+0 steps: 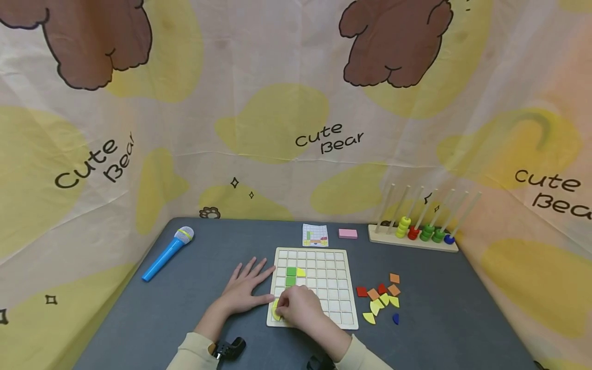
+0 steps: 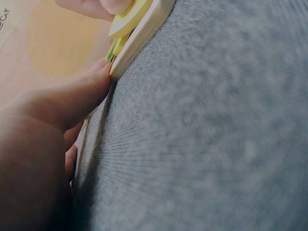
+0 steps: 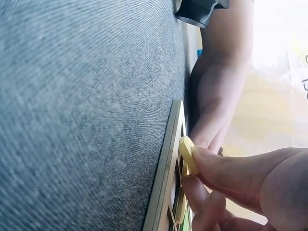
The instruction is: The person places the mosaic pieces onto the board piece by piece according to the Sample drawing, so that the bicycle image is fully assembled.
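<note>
My right hand (image 1: 301,308) pinches a yellow quarter-circle tile (image 3: 186,153) between thumb and fingers, tilted over the lower left corner of a pale wooden grid board (image 1: 339,294). Another yellow tile (image 3: 181,207) lies on the board beside it in the right wrist view. Two green square tiles (image 1: 291,271) sit one above the other in the grid, with a yellow tile (image 1: 301,272) right of the upper one. Fingers spread, my left hand (image 1: 242,292) rests on the table, its thumb touching the board's left edge.
Loose red, orange, yellow and blue tiles (image 1: 375,306) lie right of the board. Behind it are a pattern card (image 1: 315,229) and a pink block (image 1: 348,234). A bead abacus (image 1: 413,242) stands back right; a blue microphone (image 1: 164,258) lies left.
</note>
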`<state>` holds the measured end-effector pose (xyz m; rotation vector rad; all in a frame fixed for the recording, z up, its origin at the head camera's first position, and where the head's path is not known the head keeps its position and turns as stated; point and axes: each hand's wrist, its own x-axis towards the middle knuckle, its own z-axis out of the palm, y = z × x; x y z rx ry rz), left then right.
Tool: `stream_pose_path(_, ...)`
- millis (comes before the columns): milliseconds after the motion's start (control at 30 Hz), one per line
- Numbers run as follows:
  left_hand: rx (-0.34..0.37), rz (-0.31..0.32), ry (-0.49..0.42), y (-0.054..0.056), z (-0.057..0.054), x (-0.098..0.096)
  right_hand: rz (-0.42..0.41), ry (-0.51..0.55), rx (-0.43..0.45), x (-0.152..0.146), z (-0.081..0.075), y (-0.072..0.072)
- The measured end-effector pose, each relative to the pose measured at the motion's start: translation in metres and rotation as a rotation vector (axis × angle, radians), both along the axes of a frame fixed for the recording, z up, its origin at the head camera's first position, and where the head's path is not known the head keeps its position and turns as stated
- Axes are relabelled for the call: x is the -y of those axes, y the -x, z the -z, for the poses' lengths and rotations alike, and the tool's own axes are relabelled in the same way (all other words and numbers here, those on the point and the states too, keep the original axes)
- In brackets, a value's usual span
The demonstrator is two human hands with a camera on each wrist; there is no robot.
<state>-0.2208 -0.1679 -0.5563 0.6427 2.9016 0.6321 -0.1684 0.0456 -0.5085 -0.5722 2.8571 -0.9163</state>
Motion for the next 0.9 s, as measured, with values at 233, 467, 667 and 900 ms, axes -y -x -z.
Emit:
stream_pose_path(233,-0.003,-0.006,0.008,0.0001,0.0022,0.0002,-0.008,0.001,0.009,0.0012,0.0015,-0.0011)
stream_pose_path(467,0.000,0.000,-0.014,-0.0001,0.0005,0.0000,-0.016,-0.032,0.008,0.0010,0.0013,-0.0027)
stream_pose_path(667,0.000,-0.001,-0.001,0.0011,0.0013,-0.0001,-0.023,-0.047,0.013,0.0002,0.0018,-0.0017)
stream_pose_path(900,0.000,-0.002,0.000,0.0011,0.0018,0.0002,-0.008,0.006,0.004,-0.0044,0.0016,0.0004)
